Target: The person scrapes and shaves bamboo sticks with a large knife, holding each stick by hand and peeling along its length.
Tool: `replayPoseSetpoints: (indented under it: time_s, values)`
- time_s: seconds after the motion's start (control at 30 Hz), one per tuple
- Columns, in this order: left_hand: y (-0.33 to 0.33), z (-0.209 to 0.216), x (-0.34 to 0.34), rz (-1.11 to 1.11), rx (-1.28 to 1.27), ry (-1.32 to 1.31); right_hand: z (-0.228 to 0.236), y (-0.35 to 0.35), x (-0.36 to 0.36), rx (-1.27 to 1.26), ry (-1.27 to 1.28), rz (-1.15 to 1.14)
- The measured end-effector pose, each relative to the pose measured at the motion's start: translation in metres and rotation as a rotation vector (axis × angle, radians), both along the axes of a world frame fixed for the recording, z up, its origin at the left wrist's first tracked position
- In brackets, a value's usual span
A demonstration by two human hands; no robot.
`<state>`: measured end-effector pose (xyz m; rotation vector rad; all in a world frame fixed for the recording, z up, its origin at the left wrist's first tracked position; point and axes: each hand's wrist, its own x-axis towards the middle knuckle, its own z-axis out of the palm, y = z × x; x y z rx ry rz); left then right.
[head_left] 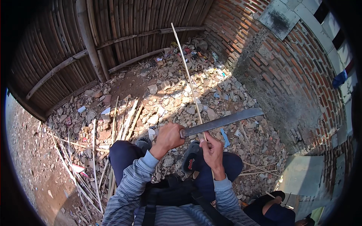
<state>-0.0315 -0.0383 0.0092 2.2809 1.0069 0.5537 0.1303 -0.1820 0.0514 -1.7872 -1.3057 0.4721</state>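
With the clock centred on the view, the person's left hand [169,136] sits a little past 6 o'clock, its fingers wrapped tight around the handle of a machete [223,121], and the grey blade runs out of the fist with its tip toward 3 o'clock. The right hand [213,151], at about 5 o'clock, has a pale stick [189,77] pinched between thumb and fingers. The stick rises from that pinch and reaches far above both hands, its tip near 12 o'clock, while a short length passes down under the palm. The blade crosses the stick just above the right fingertips; from straight overhead it is hard to say whether the two touch. Near 6 o'clock a dark shoe [188,161] bears a small red mark too tiny to read. Beneath lies rubble [152,88] scattered with scraps, among them a blue strip [225,138] near 4 o'clock. More pale strips [94,162] lie loosely at 8 o'clock. A bamboo fence [41,52] stands at 10 to 11 o'clock, a brick wall [290,67] at 2, a grey panel [301,173] at 4, and part of another person [279,214] shows between 4 and 5.
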Motion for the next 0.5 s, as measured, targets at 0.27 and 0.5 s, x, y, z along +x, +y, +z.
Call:
replayPoseSetpoints:
  time_s: [0.27, 0.5]
  values:
    - [0.005, -0.007, 0.008, 0.044, 0.058, 0.001, -0.011, -0.016, -0.004, 0.026, 0.040, -0.033]
    - [0.018, -0.005, 0.001, 0.134, 0.064, -0.106, -0.008, -0.026, -0.015, 0.021, 0.057, -0.001]
